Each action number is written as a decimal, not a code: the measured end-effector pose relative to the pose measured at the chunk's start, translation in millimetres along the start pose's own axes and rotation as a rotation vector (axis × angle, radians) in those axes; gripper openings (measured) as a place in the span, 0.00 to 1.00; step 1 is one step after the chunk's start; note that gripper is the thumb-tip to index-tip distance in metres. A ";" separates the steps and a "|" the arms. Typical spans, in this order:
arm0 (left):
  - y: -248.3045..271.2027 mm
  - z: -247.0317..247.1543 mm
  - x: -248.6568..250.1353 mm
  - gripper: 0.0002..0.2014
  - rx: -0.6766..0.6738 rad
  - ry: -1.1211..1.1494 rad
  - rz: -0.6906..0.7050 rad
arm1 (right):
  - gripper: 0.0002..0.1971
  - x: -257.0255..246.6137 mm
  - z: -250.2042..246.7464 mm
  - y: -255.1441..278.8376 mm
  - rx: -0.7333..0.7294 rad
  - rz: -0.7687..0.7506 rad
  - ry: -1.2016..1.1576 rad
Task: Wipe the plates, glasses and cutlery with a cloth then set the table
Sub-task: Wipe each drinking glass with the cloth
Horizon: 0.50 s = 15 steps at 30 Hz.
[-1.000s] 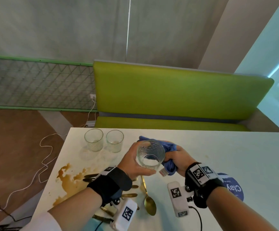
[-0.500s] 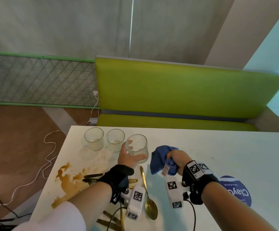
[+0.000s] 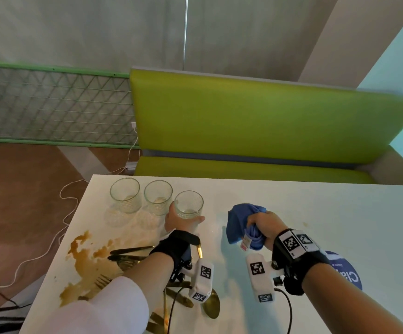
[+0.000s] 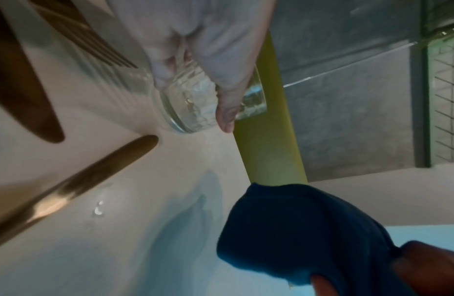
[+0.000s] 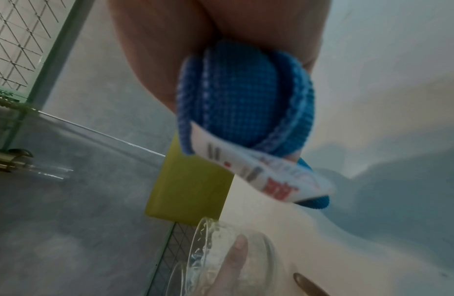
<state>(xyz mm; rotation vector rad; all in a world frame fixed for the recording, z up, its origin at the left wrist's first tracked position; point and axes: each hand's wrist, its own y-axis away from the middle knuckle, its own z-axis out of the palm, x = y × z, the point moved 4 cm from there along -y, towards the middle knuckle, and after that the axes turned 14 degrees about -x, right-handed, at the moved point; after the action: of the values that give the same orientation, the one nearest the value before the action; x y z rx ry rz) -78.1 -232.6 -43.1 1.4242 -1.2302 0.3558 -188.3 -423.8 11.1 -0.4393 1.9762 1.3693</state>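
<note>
My left hand grips a clear glass that stands on the white table, third in a row with two other glasses. The left wrist view shows thumb and fingers wrapped round that glass. My right hand holds a bunched blue cloth with a white label just above the table, to the right of the glass. In the right wrist view the cloth fills the fist. Gold cutlery and a gold spoon lie under my left forearm.
A brown spill stains the table's left side near the cutlery. A blue round sticker sits under my right wrist. A green bench stands behind the table. A white cable trails on the floor at left.
My left hand carried the glass away from the cloth and set it down beside the other two glasses. My right hand with the cloth drew apart to the right and lowered.
</note>
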 end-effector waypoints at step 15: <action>0.1 -6.0 14.9 0.52 -0.118 -0.149 -0.199 | 0.10 11.0 2.5 2.1 -0.054 -0.009 -0.080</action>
<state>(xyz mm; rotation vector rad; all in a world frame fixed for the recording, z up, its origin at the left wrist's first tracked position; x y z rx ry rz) -69.7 -234.4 -29.5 1.4758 -1.1954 0.0399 -196.6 -419.6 4.3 -0.4114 1.8742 1.4160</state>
